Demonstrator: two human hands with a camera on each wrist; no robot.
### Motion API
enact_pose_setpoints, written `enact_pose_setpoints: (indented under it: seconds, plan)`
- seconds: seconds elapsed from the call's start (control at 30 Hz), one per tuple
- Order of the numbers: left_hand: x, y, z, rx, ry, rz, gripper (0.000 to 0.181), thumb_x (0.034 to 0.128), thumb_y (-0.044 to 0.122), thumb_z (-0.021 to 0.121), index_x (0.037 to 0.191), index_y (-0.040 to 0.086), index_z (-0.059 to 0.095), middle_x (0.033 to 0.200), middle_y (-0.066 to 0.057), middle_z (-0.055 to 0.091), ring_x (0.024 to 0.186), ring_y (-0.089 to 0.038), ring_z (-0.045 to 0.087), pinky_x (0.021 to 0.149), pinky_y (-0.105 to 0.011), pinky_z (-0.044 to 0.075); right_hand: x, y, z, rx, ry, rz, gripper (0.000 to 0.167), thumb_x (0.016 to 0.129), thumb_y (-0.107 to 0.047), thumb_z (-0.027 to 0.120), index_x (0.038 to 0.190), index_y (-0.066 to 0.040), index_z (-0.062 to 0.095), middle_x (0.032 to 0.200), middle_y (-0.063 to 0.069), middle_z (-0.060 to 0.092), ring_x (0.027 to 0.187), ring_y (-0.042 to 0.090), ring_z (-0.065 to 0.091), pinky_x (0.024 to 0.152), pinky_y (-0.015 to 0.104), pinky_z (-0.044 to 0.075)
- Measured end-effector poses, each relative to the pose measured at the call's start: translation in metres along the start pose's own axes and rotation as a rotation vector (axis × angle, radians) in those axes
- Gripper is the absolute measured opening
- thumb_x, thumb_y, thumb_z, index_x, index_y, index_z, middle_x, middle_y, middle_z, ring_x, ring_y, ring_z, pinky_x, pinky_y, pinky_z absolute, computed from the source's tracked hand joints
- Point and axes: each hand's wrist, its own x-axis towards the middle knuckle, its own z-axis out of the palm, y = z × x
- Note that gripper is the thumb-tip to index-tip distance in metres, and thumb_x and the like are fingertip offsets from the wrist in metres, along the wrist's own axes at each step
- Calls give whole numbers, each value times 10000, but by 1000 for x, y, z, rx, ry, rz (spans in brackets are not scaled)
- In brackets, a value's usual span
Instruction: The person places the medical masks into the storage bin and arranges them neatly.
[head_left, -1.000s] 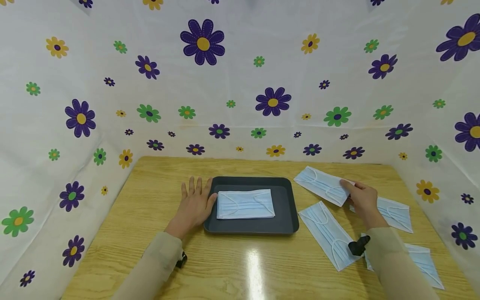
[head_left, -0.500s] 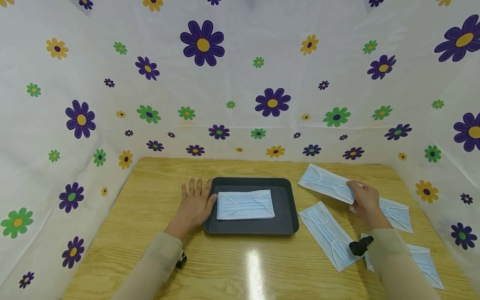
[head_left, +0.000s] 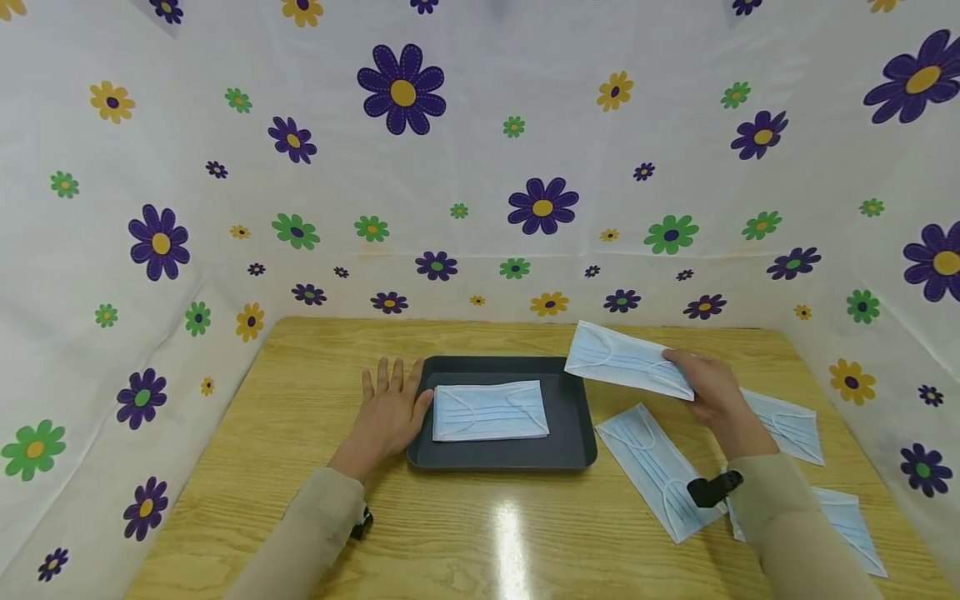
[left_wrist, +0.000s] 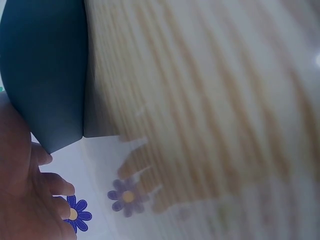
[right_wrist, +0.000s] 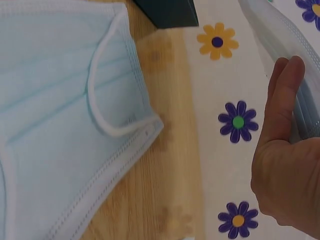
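A light blue face mask (head_left: 624, 358) is pinched at its right end by my right hand (head_left: 712, 392), raised over the table with its left corner reaching the tray's back right corner. In the right wrist view the fingers lie along that mask (right_wrist: 306, 107). My left hand (head_left: 386, 415) lies with fingers spread beside the left rim of the dark grey tray (head_left: 573, 433), its thumb at the rim. Inside the tray lies a neat stack of blue face masks (head_left: 491, 411). In the left wrist view the tray's side (left_wrist: 47, 70) stands close to the left hand (left_wrist: 30, 185).
A loose mask (head_left: 660, 471) lies slanted right of the tray. Another mask (head_left: 783, 425) lies behind the right wrist, and one more (head_left: 847, 525) is partly covered by the right forearm. Flowered white cloth (head_left: 480, 167) surrounds the wooden table (head_left: 442, 525) at the back and sides.
My right hand has lifted the mask off the table, first drawing slightly right, then swinging it left toward the tray. The left hand, tray and stack have stayed in place.
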Motion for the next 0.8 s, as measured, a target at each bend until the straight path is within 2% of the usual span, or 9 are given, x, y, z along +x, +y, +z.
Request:
enact_pose_setpoints:
  seconds: [0.1,0.2,0.37,0.57,0.8]
  plan:
    - [-1,0,0,3,-3,3,688,1145,493,269,1709,123,135,1726,-300,145,1615,-512,-15,1262,-731,-22,-4,-2,12,-27,-71,-19,733,1081,-308,587,1591,134,302,901,-155,685,819,11,716,770,197,619]
    - [-1,0,0,9,-2,6,690,1144,494,269,1708,118,137,1723,-305,151,1614,-516,-8,1261,-734,-15,-6,-3,23,-59,-110,-24,718,1084,-316,586,1577,139,331,931,-138,691,822,26,725,774,205,621]
    - [-1,0,2,8,10,6,689,1144,493,277,1707,119,144,1721,-308,162,1614,-519,3,1262,-734,-9,-6,2,42,-125,-133,-35,698,1082,-334,598,1574,110,378,1065,-75,679,853,32,733,802,211,620]
    - [-2,0,1,-1,22,8,682,1146,485,283,1706,119,153,1718,-309,175,1614,-522,18,1262,-735,-3,-6,6,64,-163,-162,-64,625,1073,-303,624,1506,124,479,955,-93,742,824,54,744,764,217,624]
    - [-1,0,1,-1,24,6,682,1145,493,279,1707,127,154,1721,-304,173,1616,-519,26,1265,-732,-1,-8,12,88,-142,-208,-82,595,1062,-280,649,1479,124,518,994,-47,762,840,65,744,770,229,626]
